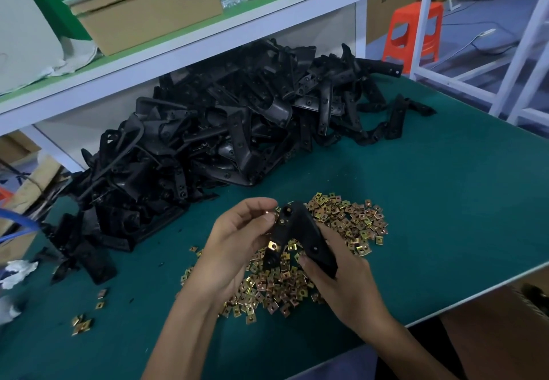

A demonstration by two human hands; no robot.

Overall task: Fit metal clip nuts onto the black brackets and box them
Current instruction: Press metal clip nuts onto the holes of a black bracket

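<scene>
Over clip nuts (pixel 350 222), bracket (pixel 297 231) apex away

Black angled bracket (pixel 306 231) held over brass clip nuts (pixel 350 219); one nut (pixel 272 244) clipped on; bracket heap (pixel 222 130) behind.

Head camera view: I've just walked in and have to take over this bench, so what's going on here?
A person is fitting clip nuts. The right hand grips one leg of a black bracket, held above the loose nuts on the green table. The left hand pinches a clip nut at the bracket's upper end. Another nut already sits on its other leg. A heap of brackets lies behind.
</scene>
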